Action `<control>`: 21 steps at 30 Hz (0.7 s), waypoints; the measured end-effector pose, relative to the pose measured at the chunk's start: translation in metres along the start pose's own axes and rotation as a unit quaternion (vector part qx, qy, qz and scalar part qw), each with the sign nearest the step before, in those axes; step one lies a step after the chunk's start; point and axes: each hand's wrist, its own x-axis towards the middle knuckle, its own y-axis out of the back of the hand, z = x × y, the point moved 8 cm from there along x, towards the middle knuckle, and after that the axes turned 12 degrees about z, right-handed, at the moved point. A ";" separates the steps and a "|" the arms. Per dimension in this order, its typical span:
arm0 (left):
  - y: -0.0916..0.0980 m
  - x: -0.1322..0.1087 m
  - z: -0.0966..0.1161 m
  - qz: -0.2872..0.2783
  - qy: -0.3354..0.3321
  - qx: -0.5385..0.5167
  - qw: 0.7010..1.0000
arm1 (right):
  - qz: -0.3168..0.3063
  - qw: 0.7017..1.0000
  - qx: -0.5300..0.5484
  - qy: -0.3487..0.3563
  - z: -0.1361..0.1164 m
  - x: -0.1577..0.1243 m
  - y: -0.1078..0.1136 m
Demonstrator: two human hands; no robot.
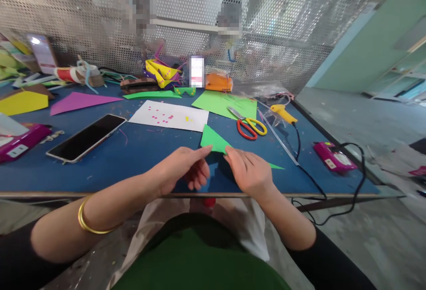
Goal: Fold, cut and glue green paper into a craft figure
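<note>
Near the table's front edge, a piece of green paper [214, 139] is between my two hands, its pointed corner facing away from me. My left hand [189, 165] pinches its lower left edge, thumb on top and the other fingers curled beneath. My right hand [251, 170] is closed on the paper's right part, covering much of it. A thin green tip [276, 166] shows beyond the right hand; whether it belongs to the same piece is hidden. Just behind lie scissors [246, 128] with one red and one yellow handle, blades partly over a light green sheet [218, 104].
A white sheet [189, 117] holds small pink and yellow bits. A dark-screened phone [88, 138] lies left. On the right are a yellow glue gun [283, 113], a clear strip [278, 137] and a magenta power strip [334, 156] with a black cable. Paper masks [163, 73] sit by the mesh.
</note>
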 end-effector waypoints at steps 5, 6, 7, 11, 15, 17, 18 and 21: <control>-0.026 0.012 0.000 -0.055 0.100 -0.191 0.975 | 0.056 0.998 0.000 0.043 0.006 0.016 -0.006; -0.025 0.018 0.005 -0.035 0.092 -0.217 0.971 | 0.069 0.995 0.011 0.067 0.003 0.017 -0.008; -0.023 0.023 0.011 -0.016 0.081 -0.234 0.969 | 0.076 0.993 0.021 0.090 0.002 0.018 -0.011; -0.008 0.041 0.038 0.047 0.032 -0.259 0.964 | 0.043 0.989 0.092 0.107 0.013 0.022 -0.023; 0.017 0.053 0.066 0.111 -0.054 -0.282 0.952 | 0.040 0.943 0.253 -0.211 0.072 0.025 -0.033; 0.027 0.059 0.076 0.138 -0.098 -0.291 0.941 | 0.037 0.831 0.314 -0.457 0.103 0.005 -0.053; 0.031 0.062 0.078 0.150 -0.117 -0.296 0.936 | 0.026 0.773 0.332 -0.540 0.108 -0.006 -0.066; 0.038 0.071 0.075 0.169 -0.144 -0.300 0.928 | -0.045 0.680 0.391 -0.618 0.096 -0.017 -0.103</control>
